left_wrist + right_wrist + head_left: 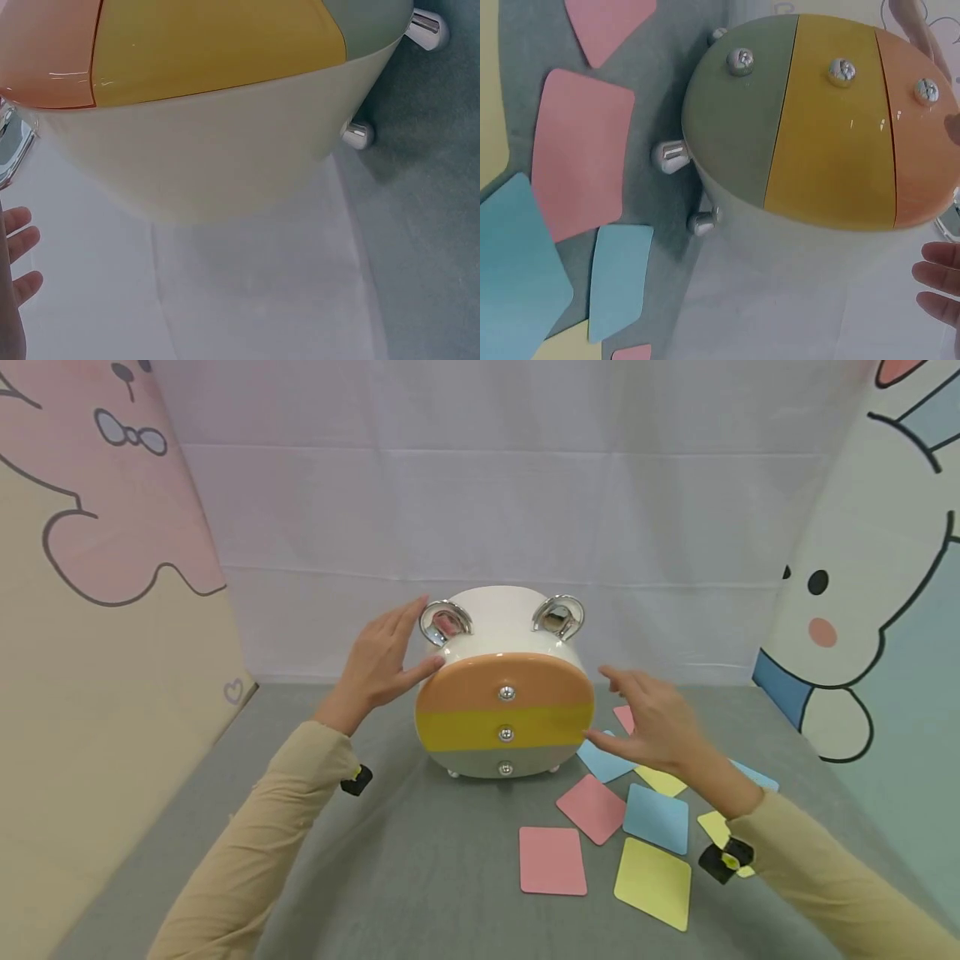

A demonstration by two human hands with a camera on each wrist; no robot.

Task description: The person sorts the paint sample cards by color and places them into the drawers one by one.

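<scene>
A rounded white box point(498, 622) stands upright on the grey surface, its front banded orange, yellow point(465, 729) and grey-green, one silver knob per band, with silver ears on top. My left hand point(378, 660) is at its upper left side, fingers extended by the left ear point(446, 622), thumb at the orange band's edge; contact is hard to tell. On the other side my right hand point(656, 718) is held with fingers extended, thumb tip near the yellow band's right edge. In the right wrist view its fingers point(939, 277) show beside the box point(780, 255), holding nothing.
Pink point(552, 862), blue point(656, 818) and yellow point(654, 883) square cards lie scattered right of and in front of the box, some under the right forearm. A white cloth point(495, 510) hangs behind. Panels with cartoon animals stand at left point(120, 652) and right point(900, 693).
</scene>
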